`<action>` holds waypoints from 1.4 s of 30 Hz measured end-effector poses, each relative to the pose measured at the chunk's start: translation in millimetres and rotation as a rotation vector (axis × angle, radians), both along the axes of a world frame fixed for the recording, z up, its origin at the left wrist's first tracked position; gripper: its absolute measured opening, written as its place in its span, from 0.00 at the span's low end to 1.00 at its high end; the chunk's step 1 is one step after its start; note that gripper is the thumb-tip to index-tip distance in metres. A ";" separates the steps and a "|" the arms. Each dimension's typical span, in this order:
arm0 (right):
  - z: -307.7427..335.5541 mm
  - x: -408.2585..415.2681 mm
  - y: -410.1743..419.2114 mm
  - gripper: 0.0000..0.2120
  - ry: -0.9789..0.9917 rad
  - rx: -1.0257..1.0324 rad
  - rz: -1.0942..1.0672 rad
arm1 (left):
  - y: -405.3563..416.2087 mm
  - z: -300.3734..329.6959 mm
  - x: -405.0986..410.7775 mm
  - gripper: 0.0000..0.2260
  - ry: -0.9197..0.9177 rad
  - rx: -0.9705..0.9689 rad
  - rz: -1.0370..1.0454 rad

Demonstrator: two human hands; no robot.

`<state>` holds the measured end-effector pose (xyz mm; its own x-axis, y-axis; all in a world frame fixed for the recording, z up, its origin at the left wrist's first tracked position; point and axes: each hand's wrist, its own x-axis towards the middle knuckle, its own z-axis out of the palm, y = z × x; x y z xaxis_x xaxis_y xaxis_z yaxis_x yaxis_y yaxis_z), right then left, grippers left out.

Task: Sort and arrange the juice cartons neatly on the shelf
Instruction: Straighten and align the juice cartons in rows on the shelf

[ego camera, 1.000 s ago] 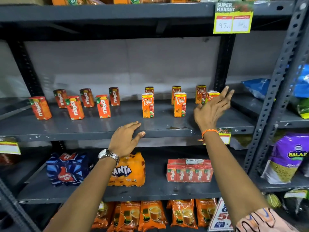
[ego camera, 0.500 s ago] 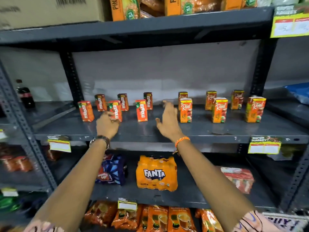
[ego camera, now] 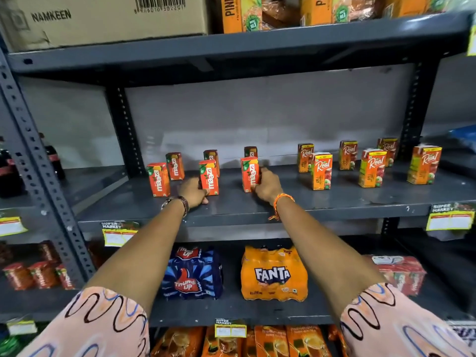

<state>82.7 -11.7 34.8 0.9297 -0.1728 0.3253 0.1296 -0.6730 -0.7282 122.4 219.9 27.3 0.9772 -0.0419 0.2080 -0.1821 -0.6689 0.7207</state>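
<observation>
My left hand [ego camera: 193,191] grips a front-row Maaza carton [ego camera: 209,178] and my right hand [ego camera: 266,186] another Maaza carton [ego camera: 249,174], both upright near the shelf [ego camera: 334,202] front edge, bare room between them. Further right, Real cartons [ego camera: 322,170] stand spaced apart; above sits a NAMKEEN box [ego camera: 103,19].

Grey metal shelf [ego camera: 283,202] — 6 Maaza cartons [ego camera: 158,179], 6 Real cartons [ego camera: 321,171] upright.
</observation>
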 end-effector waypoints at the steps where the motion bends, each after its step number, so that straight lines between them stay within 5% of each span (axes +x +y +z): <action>1: -0.3 0.8 0.0 0.23 -0.002 -0.014 -0.010 | -0.7 -0.1 -0.4 0.05 -0.017 0.004 0.010; 14: -4.6 -3.6 -1.6 0.15 -0.018 -0.035 -0.124 | 2.6 -7.7 1.6 0.10 -0.136 -0.041 0.007; 42: -5.8 2.1 -7.5 0.18 0.009 -0.023 -0.088 | 4.9 -6.7 -2.6 0.13 -0.128 -0.031 0.028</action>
